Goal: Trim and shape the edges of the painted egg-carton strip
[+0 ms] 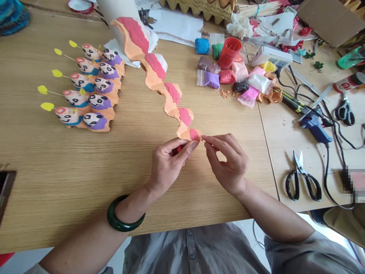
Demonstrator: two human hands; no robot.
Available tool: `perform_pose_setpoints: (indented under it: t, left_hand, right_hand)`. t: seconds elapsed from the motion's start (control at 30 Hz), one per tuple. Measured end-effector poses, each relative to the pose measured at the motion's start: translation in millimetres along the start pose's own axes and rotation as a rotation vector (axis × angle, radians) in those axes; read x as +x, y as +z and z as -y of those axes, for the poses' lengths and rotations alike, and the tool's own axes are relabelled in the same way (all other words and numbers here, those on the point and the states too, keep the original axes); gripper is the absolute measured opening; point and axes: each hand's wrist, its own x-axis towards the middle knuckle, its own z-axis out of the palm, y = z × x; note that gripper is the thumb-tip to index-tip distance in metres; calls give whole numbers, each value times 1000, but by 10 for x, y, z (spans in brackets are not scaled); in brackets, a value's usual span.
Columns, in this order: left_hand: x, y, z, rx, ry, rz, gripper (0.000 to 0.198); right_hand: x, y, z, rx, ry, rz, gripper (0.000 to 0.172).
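Observation:
My left hand (pixel 168 163) pinches the near end of a wavy orange carton strip (pixel 171 104), with pink-red clay on its raised faces. The strip slants away, its far end against a white cylinder (pixel 116 13). Something small and red (pixel 179 149) shows under my left fingers. My right hand (pixel 229 161) is closed in a pinch beside the strip's near tip; a tiny reddish bit shows at its fingertips, too small to name. To the left stands an orange carton piece (pixel 105 123) with rows of painted clay animal heads (pixel 75 99) and yellow-tipped sticks (pixel 42 90).
Bagged coloured clay (pixel 212 79) lies around a red cup (pixel 229 53) at the back. On the right are black-handled scissors (pixel 302 179), a blue glue gun (pixel 316 127), cords and a white power strip (pixel 270 57). A phone-like dark object (pixel 7 190) lies at the left edge.

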Motion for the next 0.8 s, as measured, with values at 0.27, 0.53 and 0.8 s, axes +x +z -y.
perform_pose_setpoints:
  t: [0.27, 0.53, 0.8]
  left_hand:
    - [17, 13, 56, 6, 101, 1, 25]
    - [6, 18, 66, -9, 135, 24, 22]
    - [5, 36, 56, -43, 137, 44, 22]
  right_hand:
    - [14, 6, 32, 146, 199, -8, 13]
    - [-14, 52, 23, 223, 240, -26, 11]
    - [-25, 69, 1, 192, 221, -36, 10]
